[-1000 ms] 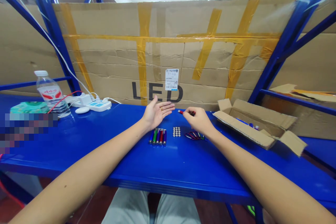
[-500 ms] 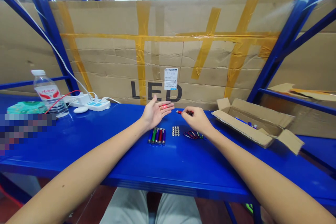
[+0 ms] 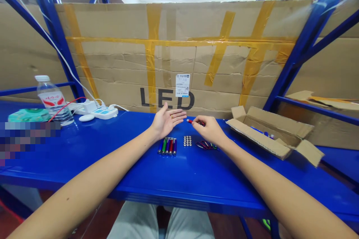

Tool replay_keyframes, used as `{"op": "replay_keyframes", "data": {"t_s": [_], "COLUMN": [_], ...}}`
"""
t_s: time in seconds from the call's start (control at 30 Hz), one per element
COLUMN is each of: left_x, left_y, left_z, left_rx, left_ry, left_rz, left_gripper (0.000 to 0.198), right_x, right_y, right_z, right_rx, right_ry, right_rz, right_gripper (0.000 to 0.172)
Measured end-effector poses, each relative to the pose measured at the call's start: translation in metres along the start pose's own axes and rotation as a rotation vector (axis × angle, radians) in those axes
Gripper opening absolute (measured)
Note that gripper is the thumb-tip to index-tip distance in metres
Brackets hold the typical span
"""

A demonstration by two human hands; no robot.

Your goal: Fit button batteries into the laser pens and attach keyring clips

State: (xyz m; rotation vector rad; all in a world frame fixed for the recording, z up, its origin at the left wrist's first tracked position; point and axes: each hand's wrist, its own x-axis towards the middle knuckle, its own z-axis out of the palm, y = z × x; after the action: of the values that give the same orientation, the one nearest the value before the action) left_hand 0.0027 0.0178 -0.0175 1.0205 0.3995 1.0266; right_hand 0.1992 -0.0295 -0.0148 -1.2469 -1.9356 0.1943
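Observation:
My left hand [image 3: 165, 122] is held open above the table, palm facing right and fingers stretched out, with a ring on one finger. Opposite it, my right hand [image 3: 209, 128] is closed around a small red laser pointer [image 3: 190, 121], whose silvery tip points at the left palm; the rest is partly covered by my fingers. Below the left hand lies a row of several coloured metal pen tubes [image 3: 167, 146], blue, green, red and purple. Silver button cells [image 3: 187, 141] stand in a neat grid between the hands. Coloured carabiner clips [image 3: 206, 145] lie under my right hand.
An open cardboard box [image 3: 258, 136] with blue items inside sits at the right. To the left are a water bottle [image 3: 54, 101], a green packet [image 3: 28, 115] and a white power strip [image 3: 104, 112] with cables. A tall cardboard sheet [image 3: 123, 67] closes off the back.
The red light spot on my left fingers has gone. My right hand has turned a little around the laser pointer, and its tip has shifted slightly left. My left hand stays nearly still.

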Motion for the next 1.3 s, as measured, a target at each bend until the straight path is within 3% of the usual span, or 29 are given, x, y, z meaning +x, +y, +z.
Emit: {"op": "replay_keyframes", "data": {"t_s": [0.23,0.33,0.43,0.53,0.77,0.97,1.17,1.3], "left_x": [0.001,0.002,0.001,0.002,0.008,0.012,0.018,0.019], "left_y": [-0.001,-0.005,-0.009,-0.012,-0.013,-0.013,-0.018,-0.02], "left_z": [0.0,0.001,0.004,0.005,-0.004,-0.01,-0.015,-0.013], "left_rx": [0.14,0.536,0.952,1.08,1.193,1.227,1.301,1.417], "left_ry": [0.007,0.061,0.022,-0.014,0.108,0.16,0.06,0.01], "left_rz": [0.051,0.139,0.223,0.249,0.282,0.29,0.192,0.096], "left_gripper": [0.067,0.042,0.023,0.017,0.009,0.008,0.007,0.008], "right_x": [0.001,0.001,0.002,0.004,0.012,0.013,0.012,0.011], "right_y": [0.005,0.011,0.015,0.02,0.042,0.05,0.054,0.054], "right_z": [0.003,0.005,0.007,0.011,0.013,0.008,0.008,0.006], "right_rx": [-0.038,-0.057,0.018,0.169,0.521,0.288,-0.023,-0.155], "right_ry": [-0.05,-0.092,-0.17,-0.222,-0.277,-0.276,-0.272,-0.329], "right_rz": [-0.014,-0.028,-0.019,0.056,0.321,0.298,0.137,0.088], "right_gripper": [0.025,0.027,0.027,0.026,0.014,0.012,0.021,0.015]}}
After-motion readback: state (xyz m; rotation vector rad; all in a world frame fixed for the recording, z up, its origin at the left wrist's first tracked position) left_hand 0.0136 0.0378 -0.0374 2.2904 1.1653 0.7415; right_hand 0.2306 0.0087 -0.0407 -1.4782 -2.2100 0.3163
